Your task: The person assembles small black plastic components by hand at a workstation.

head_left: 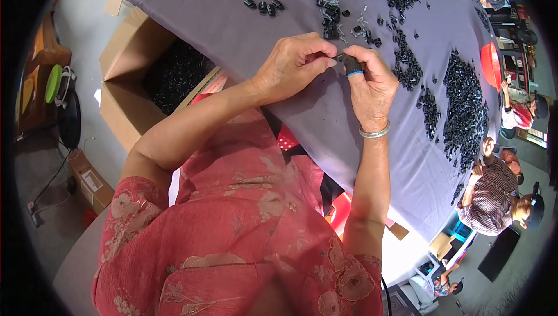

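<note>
**Both hands pinched on one small black part**

Head view only: left hand (293, 63) and right hand (369, 86) meet over the purple table cloth (232, 20), fingers closed narrow on a small black part (347, 61) between them. Long axis runs roughly 9-to-3; the right hand grips more of it. Loose black pieces (465, 107) lie heaped at 3 o'clock. Cardboard box (125, 83) at 9 o'clock holds more black pieces.
</note>
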The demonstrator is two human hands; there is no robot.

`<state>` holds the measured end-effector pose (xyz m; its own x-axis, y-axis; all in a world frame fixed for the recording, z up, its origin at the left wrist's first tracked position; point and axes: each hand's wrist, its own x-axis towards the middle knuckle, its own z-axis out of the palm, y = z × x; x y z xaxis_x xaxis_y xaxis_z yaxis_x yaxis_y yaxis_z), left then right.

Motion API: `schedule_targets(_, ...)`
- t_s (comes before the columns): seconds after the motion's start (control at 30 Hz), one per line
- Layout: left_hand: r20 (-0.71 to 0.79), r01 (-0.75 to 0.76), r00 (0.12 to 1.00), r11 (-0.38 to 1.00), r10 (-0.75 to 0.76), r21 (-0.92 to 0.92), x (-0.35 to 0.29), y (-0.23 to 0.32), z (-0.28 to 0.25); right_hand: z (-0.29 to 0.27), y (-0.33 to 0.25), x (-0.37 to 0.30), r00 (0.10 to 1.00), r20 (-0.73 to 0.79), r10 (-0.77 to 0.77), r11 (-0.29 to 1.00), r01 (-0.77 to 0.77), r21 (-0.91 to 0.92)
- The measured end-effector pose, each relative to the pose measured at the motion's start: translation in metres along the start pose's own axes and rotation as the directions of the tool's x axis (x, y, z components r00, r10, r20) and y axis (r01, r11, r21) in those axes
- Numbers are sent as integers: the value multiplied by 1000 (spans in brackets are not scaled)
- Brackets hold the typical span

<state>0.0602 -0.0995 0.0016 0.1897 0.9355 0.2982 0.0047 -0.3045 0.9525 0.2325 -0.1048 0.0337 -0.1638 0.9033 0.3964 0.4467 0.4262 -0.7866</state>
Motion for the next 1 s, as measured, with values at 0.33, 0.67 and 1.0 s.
schedule_targets(0.33,-4,-4,1000,1000,4,-16,-1,-1,0,3,-2,0,999,-6,-47,998,47,-29)
schedule_targets(0.67,-3,56,998,975,-58,-214,-4,-7,1,1,-3,-1,999,33,-14,1000,13,13)
schedule_targets(1.0,111,-166,982,981,154,99,-2,4,-4,-3,-6,1,994,102,-36,999,38,-18)
